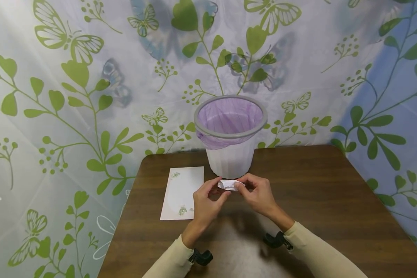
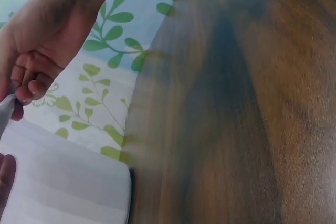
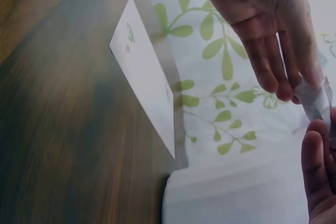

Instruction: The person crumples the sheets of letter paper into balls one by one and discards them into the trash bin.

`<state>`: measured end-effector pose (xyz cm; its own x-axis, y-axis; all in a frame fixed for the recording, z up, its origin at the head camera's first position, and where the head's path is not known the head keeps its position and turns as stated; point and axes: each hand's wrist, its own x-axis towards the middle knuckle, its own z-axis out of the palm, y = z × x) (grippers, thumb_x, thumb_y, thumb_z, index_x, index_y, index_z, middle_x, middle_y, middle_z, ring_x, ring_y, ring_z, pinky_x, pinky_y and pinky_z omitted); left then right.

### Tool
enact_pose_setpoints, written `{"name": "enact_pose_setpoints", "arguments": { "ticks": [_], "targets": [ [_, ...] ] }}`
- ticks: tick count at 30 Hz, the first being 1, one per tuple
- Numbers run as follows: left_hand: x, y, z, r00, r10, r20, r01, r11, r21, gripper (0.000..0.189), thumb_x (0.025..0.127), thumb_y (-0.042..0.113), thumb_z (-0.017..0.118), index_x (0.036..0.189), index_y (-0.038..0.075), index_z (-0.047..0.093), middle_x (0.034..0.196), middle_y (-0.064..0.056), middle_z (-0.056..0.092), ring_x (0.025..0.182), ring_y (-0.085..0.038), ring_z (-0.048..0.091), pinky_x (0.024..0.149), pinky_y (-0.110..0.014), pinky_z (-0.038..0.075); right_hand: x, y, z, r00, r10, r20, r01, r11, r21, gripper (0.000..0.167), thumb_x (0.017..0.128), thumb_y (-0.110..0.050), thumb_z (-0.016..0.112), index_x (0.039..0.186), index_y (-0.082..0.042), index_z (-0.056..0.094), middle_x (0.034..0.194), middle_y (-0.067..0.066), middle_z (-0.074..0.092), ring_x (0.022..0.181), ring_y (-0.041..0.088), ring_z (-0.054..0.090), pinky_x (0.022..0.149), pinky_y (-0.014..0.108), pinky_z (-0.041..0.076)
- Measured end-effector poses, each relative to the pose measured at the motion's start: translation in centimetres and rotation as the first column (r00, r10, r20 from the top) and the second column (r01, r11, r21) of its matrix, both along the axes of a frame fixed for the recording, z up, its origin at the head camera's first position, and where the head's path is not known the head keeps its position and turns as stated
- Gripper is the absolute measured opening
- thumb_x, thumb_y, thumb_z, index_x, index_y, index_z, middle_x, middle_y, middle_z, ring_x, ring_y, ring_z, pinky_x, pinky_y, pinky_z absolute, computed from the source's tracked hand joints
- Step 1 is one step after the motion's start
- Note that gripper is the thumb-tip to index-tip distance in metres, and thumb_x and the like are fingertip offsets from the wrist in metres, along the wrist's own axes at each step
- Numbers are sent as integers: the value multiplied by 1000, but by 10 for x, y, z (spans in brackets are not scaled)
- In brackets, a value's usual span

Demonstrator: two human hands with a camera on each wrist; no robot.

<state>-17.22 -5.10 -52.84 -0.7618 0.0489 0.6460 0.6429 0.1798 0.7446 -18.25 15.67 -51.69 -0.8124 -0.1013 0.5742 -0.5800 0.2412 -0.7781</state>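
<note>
A small folded, crumpled piece of white paper (image 1: 228, 184) is held between both hands, just in front of the bin's base. My left hand (image 1: 207, 201) pinches its left end between thumb and fingers. At the other end, my right hand (image 1: 259, 194) grips it with the thumb on the near side. The right wrist view shows the paper (image 3: 316, 100) between the left hand (image 3: 273, 19), reaching down from the top, and the right fingers (image 3: 314, 156) below. In the left wrist view only a sliver of the paper (image 2: 5, 111) appears, beside the right hand (image 2: 44, 40).
A white bin (image 1: 229, 160) lined with a purple bag (image 1: 229, 116) stands at the table's back edge. Left of it lies a flat white sheet (image 1: 184, 189) with small floral prints. Behind the brown table (image 1: 316, 193) hangs a leaf-and-butterfly curtain (image 1: 125, 77).
</note>
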Motion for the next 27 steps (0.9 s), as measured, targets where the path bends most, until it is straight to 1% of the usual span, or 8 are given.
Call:
{"name": "enact_pose_setpoints", "arguments": {
  "ticks": [4, 8, 12, 15, 17, 20, 24, 27],
  "targets": [
    [-1, 2, -1, 995, 56, -77, -55, 998, 14, 28, 87, 2, 92, 114, 0, 82, 101, -14, 81, 83, -35, 80, 75, -43, 69, 1, -4, 2, 999, -32, -6, 32, 999, -9, 13, 94, 0, 83, 92, -12, 79, 68, 2, 70, 58, 7, 62, 50, 23, 53],
    [-3, 3, -1, 987, 93, -131, -93, 996, 5, 17, 88, 2, 91, 102, 3, 84, 92, -11, 81, 77, -26, 79, 70, -44, 69, 3, -8, 4, 998, -70, -5, 70, 997, -19, 14, 93, 2, 84, 89, -10, 78, 66, 3, 70, 57, 6, 61, 48, 21, 50],
    [-7, 4, 1, 985, 103, -139, -104, 995, 0, 10, 89, 3, 90, 96, 5, 84, 88, -8, 80, 75, -21, 76, 67, -41, 68, 5, -13, 8, 994, -112, 3, 112, 994, -21, 13, 93, 0, 84, 88, -11, 79, 66, 2, 70, 56, 6, 61, 48, 21, 50],
    [-10, 3, 1, 991, 84, -104, -81, 996, 27, 8, 90, 2, 89, 93, 6, 83, 87, -8, 79, 74, -22, 75, 67, -36, 67, 7, -13, 11, 994, -108, 29, 108, 994, -9, 10, 95, -6, 84, 89, -14, 81, 69, 0, 72, 57, 7, 64, 50, 23, 54],
    [-11, 1, 1, 998, 52, -43, -50, 997, 60, 8, 89, 1, 89, 91, 6, 83, 87, -9, 79, 74, -21, 75, 67, -32, 66, 7, -11, 11, 997, -50, 59, 51, 999, -16, 9, 98, -8, 82, 92, -14, 82, 72, 1, 74, 58, 9, 67, 52, 25, 58],
    [-14, -5, 0, 997, -18, 72, 9, 993, 117, 10, 88, -1, 89, 92, 6, 82, 88, -13, 79, 75, -17, 72, 67, -27, 63, 5, -4, 11, 988, 119, 101, -113, 991, -69, 11, 104, -3, 73, 100, -8, 82, 82, 11, 77, 64, 19, 73, 58, 33, 64],
    [-16, -14, 2, 977, -94, 193, 62, 984, 167, 11, 88, -3, 89, 95, 2, 82, 91, -18, 80, 76, -11, 70, 67, -23, 60, 1, 6, 14, 922, 355, 152, -331, 929, -164, 14, 105, 6, 66, 112, 4, 77, 112, 29, 75, 86, 25, 77, 72, 41, 68],
    [-17, -16, 3, 965, -135, 224, 93, 977, 191, 10, 89, -3, 88, 98, 0, 83, 95, -21, 80, 79, -11, 74, 72, -23, 63, -2, 10, 16, 868, 449, 214, -415, 891, -187, 19, 104, 2, 69, 123, 5, 72, 134, 32, 69, 110, 21, 76, 86, 38, 68]
  ]
}}
